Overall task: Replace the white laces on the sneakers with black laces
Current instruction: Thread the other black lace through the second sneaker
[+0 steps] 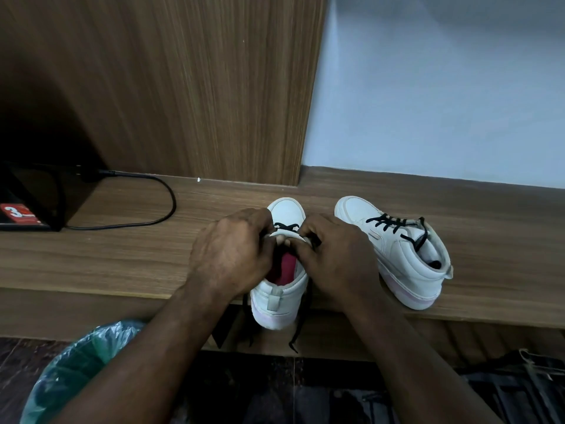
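Well, on my head feed both hands meet over the near sneaker (276, 302), which sits toe-away on the wooden shelf (122, 249) with its heel poking out past the front edge. The left hand (232, 255) has its fingers curled around the white tongue at the shoe's opening, gripping it. The right hand (339, 261) is bunched up against the other side of the tongue, fingertips pinching the black lace (286, 226) where it leaves the upper eyelets. That lace crosses the front of the shoe just beyond the knuckles, and its two loose ends hang down past the heel, below the shelf edge. The pink insole shows between the wrists. Just to the right, apart from the hands, the second sneaker (403, 255) stands on the same shelf, angled, with its own black lacing (391, 223) threaded up the front. Further left I see a black cable (165, 203) looping across the shelf to a dark box (18, 214) with a red sticker. A bin (76, 371) lined with green plastic sits under my left forearm.
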A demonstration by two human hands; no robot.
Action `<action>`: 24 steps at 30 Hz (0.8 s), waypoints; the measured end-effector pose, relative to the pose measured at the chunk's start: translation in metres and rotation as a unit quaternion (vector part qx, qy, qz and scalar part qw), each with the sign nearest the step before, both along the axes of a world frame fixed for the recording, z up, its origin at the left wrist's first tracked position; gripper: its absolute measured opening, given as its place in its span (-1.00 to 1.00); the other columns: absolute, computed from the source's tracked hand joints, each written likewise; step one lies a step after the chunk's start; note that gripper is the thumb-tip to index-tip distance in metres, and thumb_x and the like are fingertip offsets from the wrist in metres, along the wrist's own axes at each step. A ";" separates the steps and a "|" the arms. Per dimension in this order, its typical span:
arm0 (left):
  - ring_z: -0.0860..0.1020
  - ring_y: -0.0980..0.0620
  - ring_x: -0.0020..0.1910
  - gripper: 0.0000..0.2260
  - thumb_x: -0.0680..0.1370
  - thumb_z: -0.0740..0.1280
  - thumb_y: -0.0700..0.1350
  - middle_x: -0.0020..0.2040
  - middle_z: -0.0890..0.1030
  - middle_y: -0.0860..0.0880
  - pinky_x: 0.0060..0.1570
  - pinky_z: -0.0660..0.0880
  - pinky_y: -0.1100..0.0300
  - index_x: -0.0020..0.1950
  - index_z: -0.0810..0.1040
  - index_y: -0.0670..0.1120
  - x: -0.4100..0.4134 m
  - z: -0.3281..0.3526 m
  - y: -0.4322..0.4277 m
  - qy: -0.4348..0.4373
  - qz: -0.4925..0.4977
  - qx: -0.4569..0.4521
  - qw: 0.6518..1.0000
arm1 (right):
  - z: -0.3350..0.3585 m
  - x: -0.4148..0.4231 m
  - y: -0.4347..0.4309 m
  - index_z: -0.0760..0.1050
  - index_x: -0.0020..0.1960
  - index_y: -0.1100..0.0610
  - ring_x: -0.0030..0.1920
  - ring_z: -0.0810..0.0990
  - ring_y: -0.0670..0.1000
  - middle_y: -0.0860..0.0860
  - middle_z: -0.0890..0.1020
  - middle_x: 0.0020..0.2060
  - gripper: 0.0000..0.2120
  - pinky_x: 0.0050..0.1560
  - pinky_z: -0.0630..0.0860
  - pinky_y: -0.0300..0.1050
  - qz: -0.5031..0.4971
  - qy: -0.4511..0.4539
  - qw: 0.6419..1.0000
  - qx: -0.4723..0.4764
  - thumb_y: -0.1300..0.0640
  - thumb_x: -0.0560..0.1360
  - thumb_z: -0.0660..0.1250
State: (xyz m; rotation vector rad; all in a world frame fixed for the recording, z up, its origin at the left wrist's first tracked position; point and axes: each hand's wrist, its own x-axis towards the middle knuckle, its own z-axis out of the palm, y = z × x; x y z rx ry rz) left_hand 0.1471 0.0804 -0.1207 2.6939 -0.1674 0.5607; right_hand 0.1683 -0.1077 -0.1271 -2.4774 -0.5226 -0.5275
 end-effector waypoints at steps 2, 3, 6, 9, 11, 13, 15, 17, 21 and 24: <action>0.55 -0.02 -0.25 -0.77 0.53 0.30 0.20 -0.24 0.55 0.12 -0.34 0.41 0.11 -0.16 0.42 0.07 0.000 -0.001 0.001 -0.011 0.010 0.001 1.000 | 0.002 0.000 0.000 0.56 -0.12 -0.02 -0.23 0.55 0.00 -0.09 0.61 -0.23 -0.83 -0.23 0.51 0.02 0.030 0.021 0.999 0.003 -0.10 0.52 0.43; 0.55 -0.02 -0.26 -0.76 0.53 0.30 0.20 -0.25 0.55 0.12 -0.35 0.37 0.12 -0.17 0.42 0.07 0.000 -0.001 0.002 -0.016 0.010 0.000 1.000 | 0.004 0.000 0.000 0.58 -0.11 -0.02 -0.22 0.57 -0.01 -0.10 0.62 -0.23 -0.84 -0.21 0.53 0.03 0.034 0.028 0.999 0.003 -0.10 0.51 0.43; 0.55 0.01 -0.28 -0.75 0.52 0.28 0.23 -0.28 0.55 0.13 -0.35 0.31 0.16 -0.17 0.48 0.08 0.002 0.000 0.005 -0.019 0.008 -0.005 1.000 | 0.006 0.000 0.001 0.65 -0.07 -0.05 -0.24 0.60 -0.10 -0.14 0.67 -0.25 -0.87 -0.21 0.56 -0.03 -0.002 0.039 0.999 0.012 -0.10 0.49 0.46; 0.56 0.08 -0.29 -0.72 0.49 0.28 0.28 -0.29 0.58 0.16 -0.35 0.38 0.15 -0.16 0.54 0.10 0.002 -0.001 0.011 -0.008 0.005 -0.043 0.999 | 0.004 0.000 0.006 0.68 -0.08 -0.06 -0.25 0.64 -0.13 -0.15 0.70 -0.27 -0.89 -0.19 0.60 -0.06 -0.038 0.076 0.995 0.055 -0.07 0.46 0.50; 0.55 0.14 -0.28 -0.73 0.50 0.29 0.29 -0.28 0.59 0.17 -0.32 0.41 0.16 -0.17 0.53 0.11 0.002 -0.002 0.010 -0.003 -0.014 -0.069 0.997 | 0.003 0.001 0.008 0.68 -0.14 -0.06 -0.27 0.64 -0.17 -0.19 0.69 -0.32 -0.88 -0.18 0.62 -0.08 -0.058 0.106 0.988 0.092 -0.09 0.42 0.54; 0.51 0.17 -0.30 -0.73 0.52 0.29 0.26 -0.30 0.56 0.17 -0.33 0.38 0.17 -0.22 0.48 0.10 0.002 -0.001 0.007 -0.006 -0.036 -0.077 0.996 | 0.003 0.003 0.007 0.67 -0.20 -0.05 -0.31 0.64 -0.21 -0.22 0.67 -0.36 -0.86 -0.19 0.62 -0.09 -0.069 0.132 0.981 0.127 -0.10 0.39 0.55; 0.47 0.18 -0.33 -0.73 0.54 0.31 0.22 -0.34 0.51 0.16 -0.36 0.32 0.19 -0.25 0.42 0.11 0.004 0.000 0.006 -0.015 -0.047 -0.074 0.996 | 0.004 0.007 0.007 0.68 -0.22 -0.04 -0.32 0.64 -0.22 -0.23 0.67 -0.38 -0.85 -0.19 0.62 -0.10 -0.075 0.153 0.975 0.144 -0.10 0.39 0.54; 0.45 0.21 -0.36 -0.73 0.54 0.33 0.20 -0.37 0.48 0.17 -0.39 0.26 0.21 -0.27 0.42 0.11 0.005 0.000 0.007 -0.024 -0.033 -0.079 0.996 | 0.005 0.010 0.010 0.67 -0.24 -0.05 -0.34 0.63 -0.21 -0.22 0.66 -0.40 -0.84 -0.21 0.61 -0.11 -0.081 0.162 0.973 0.142 -0.12 0.41 0.52; 0.50 0.14 -0.37 -0.69 0.51 0.29 0.26 -0.38 0.52 0.16 -0.39 0.31 0.19 -0.28 0.46 0.07 0.008 -0.004 0.000 -0.014 0.012 -0.091 0.996 | 0.004 0.013 0.011 0.61 -0.32 -0.05 -0.38 0.61 -0.20 -0.23 0.64 -0.44 -0.74 -0.30 0.54 -0.16 -0.086 0.161 0.974 0.138 -0.16 0.44 0.50; 0.54 0.15 -0.41 -0.65 0.46 0.36 0.29 -0.44 0.56 0.13 -0.38 0.45 0.16 -0.33 0.50 0.06 0.014 -0.006 0.001 0.021 0.036 -0.171 0.984 | 0.005 0.018 0.011 0.60 -0.34 -0.01 -0.44 0.57 -0.20 -0.19 0.62 -0.48 -0.70 -0.35 0.44 -0.19 -0.089 0.196 0.963 0.162 -0.17 0.41 0.52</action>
